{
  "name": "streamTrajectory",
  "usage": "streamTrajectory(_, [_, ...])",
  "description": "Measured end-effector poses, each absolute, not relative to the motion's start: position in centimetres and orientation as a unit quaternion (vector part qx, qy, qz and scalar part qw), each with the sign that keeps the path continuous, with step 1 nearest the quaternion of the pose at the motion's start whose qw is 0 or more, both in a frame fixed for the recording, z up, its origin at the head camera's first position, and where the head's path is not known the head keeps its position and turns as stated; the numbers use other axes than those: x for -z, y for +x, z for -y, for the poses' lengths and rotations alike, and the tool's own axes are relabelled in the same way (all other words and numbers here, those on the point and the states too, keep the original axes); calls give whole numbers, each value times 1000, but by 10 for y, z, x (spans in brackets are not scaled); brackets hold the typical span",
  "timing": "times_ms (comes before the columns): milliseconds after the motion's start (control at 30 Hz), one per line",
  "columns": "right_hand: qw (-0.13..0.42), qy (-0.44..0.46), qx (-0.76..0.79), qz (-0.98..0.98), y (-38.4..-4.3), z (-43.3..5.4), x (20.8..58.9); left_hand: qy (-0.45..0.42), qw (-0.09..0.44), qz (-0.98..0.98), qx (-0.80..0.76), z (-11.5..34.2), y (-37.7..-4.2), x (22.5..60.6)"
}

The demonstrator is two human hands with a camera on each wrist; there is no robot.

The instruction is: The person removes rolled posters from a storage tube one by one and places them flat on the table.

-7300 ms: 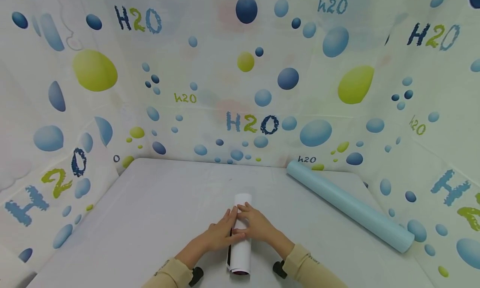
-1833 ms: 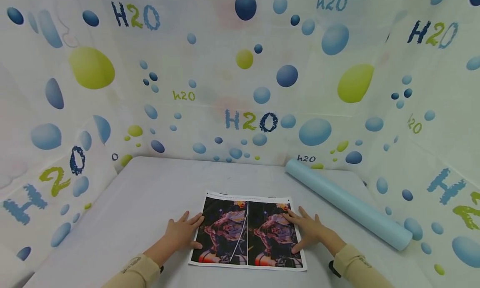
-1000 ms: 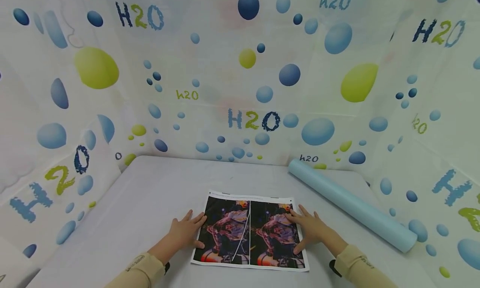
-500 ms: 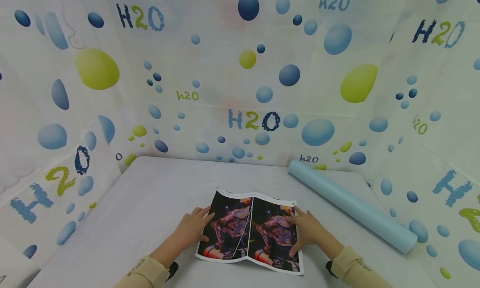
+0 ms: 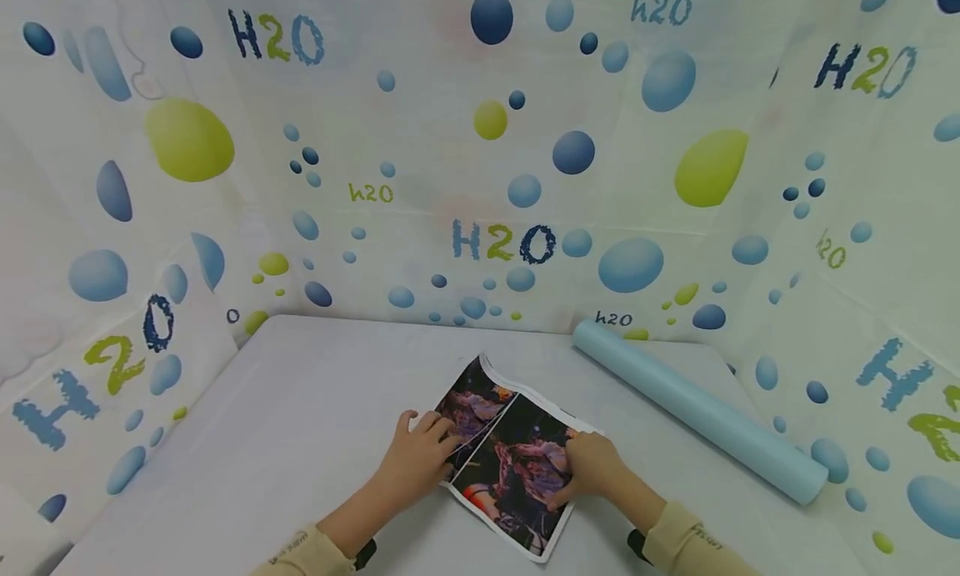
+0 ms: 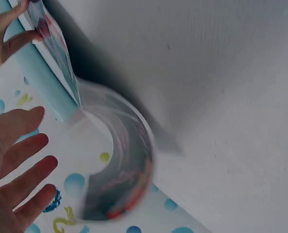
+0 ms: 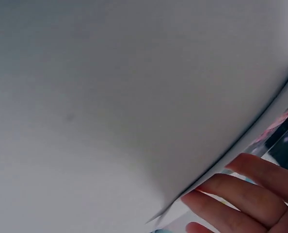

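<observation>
A printed paper sheet with two dark, colourful pictures side by side is turned at an angle above the white table. My right hand pinches its right edge, thumb over the picture side. My left hand is at the sheet's left part. In the left wrist view, the fingers of my left hand are spread and apart from the sheet, which bends in a blurred curve. The right wrist view has the fingers of my right hand against the sheet's edge.
A long light-blue roll lies slantwise on the right side of the white table. Behind and beside the table hangs a white curtain with blue and green bubbles and H2O lettering.
Earlier a rolled white sheet lay under both hands; later it was spread flat, held down at both sides. Now it is lifted and turned clockwise, and my left hand has come off its edge.
</observation>
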State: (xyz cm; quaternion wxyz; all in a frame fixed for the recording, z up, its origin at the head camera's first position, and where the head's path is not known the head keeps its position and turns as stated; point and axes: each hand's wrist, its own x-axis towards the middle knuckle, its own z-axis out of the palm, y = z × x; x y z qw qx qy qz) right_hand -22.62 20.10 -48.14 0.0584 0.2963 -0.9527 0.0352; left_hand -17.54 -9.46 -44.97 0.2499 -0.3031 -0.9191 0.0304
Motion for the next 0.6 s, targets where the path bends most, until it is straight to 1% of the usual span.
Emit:
streamTrajectory(67, [75, 297, -23, 952, -224, -197, 481, -306, 245, 919, -35, 90, -173, 453])
streamTrajectory(133, [82, 293, -15, 952, -221, -193, 480, -307, 221, 925, -38, 86, -170, 455])
streamTrajectory(233, [78, 278, -11, 957, -216, -186, 479, -304, 161, 938, -33, 80, -167, 459])
streamTrajectory(300, [70, 263, -14, 962, -212, -180, 478, -298, 111, 948, -27, 77, -166, 461])
streamTrajectory(433, [52, 232, -27, 971, -201, -170, 476, -270, 32, 962, -20, 73, -164, 464])
streamTrajectory(500, [49, 224, -34, 973, -196, -166, 473, -255, 7, 967, -22, 71, -165, 464])
streamTrajectory(600, [53, 223, -42, 973, -190, -161, 470, -238, -13, 971, -18, 71, -166, 464])
